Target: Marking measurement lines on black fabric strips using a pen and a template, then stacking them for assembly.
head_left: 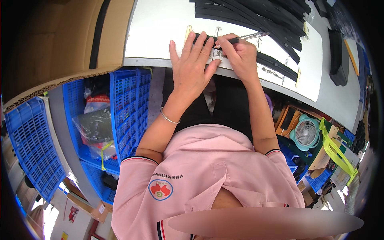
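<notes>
My left hand (191,66) lies flat with its fingers spread, the fingertips resting on a black strip (276,66) along the near edge of a white board (160,34). Close beside it, my right hand (242,60) is closed round a pen (253,36) with a clear barrel, its back end pointing to the right. The pen's tip is hidden by my fingers near the strip. Dark marks show on the board around the strip, and small yellowish tape pieces (298,78) sit at its ends. Beyond my hands lies a heap of black strips (250,16).
A cardboard box (66,44) stands at the left of the table. Blue plastic crates (130,108) holding bagged items are below it. A black block-shaped bundle (338,60) lies at the right of the table (346,106). Lower right are a teal fan (306,133) and a yellow-green strap (338,150).
</notes>
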Motion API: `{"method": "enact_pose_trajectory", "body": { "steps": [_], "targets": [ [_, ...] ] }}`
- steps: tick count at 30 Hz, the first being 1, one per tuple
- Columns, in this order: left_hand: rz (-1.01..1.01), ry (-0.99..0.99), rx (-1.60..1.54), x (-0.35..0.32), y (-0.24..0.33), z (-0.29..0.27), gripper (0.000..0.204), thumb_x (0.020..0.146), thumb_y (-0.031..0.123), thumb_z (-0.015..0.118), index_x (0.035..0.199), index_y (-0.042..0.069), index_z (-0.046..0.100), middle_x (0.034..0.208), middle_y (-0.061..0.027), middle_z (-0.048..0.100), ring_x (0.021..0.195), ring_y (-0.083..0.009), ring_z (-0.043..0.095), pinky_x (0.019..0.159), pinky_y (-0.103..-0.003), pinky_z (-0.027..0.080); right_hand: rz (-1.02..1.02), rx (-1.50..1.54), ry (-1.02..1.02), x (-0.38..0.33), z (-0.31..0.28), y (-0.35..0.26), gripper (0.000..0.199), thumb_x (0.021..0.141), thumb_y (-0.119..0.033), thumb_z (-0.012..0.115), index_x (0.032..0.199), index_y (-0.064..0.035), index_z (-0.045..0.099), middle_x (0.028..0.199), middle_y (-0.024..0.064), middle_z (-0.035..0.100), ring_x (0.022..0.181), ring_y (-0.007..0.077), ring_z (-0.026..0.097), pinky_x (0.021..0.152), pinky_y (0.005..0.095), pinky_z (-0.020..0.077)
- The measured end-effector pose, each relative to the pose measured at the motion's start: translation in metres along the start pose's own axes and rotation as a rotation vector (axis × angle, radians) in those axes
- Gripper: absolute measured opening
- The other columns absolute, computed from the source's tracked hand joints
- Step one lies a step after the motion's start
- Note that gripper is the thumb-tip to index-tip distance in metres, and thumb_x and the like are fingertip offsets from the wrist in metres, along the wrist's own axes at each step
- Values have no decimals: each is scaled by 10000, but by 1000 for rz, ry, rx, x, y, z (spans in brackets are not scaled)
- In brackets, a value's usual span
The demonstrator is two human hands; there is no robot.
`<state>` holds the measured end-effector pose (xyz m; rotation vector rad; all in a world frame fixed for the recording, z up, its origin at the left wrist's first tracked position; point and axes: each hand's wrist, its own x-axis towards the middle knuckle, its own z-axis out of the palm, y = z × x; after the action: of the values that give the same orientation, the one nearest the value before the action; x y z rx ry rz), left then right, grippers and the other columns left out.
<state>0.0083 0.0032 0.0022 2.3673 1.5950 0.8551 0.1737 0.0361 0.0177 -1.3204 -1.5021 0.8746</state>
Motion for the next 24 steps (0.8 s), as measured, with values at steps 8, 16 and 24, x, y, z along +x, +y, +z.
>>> {"method": "enact_pose_trajectory", "body": {
  "steps": [8, 16, 24],
  "targets": [
    [19, -6, 44, 3, 1, 1, 532, 894, 354, 730, 1354, 100, 647, 1454, -76, 575, 1430, -290, 444, 1192, -629, 129, 5, 220, 31, -4, -6, 0, 134, 946, -96, 682, 1030, -22, 756, 870, 50, 749, 647, 73, 648, 567, 257, 482],
    [16, -58, 55, 1, 0, -2, 531, 933, 355, 708, 1389, 94, 625, 1481, -97, 555, 1455, -303, 411, 1204, -615, 91, -478, -651, 213, -22, -45, 13, 253, 788, -14, 736, 995, -159, 740, 727, -24, 619, 805, 197, 613, 894, 372, 446],
    [18, -89, 41, 2, 0, -3, 553, 941, 323, 710, 1438, 117, 585, 1528, -94, 512, 1491, -303, 358, 1211, -612, 67, -300, -536, 274, -40, -85, 21, 286, 773, -64, 820, 1033, -153, 741, 822, -55, 697, 861, 182, 631, 978, 375, 422]
  ]
}}
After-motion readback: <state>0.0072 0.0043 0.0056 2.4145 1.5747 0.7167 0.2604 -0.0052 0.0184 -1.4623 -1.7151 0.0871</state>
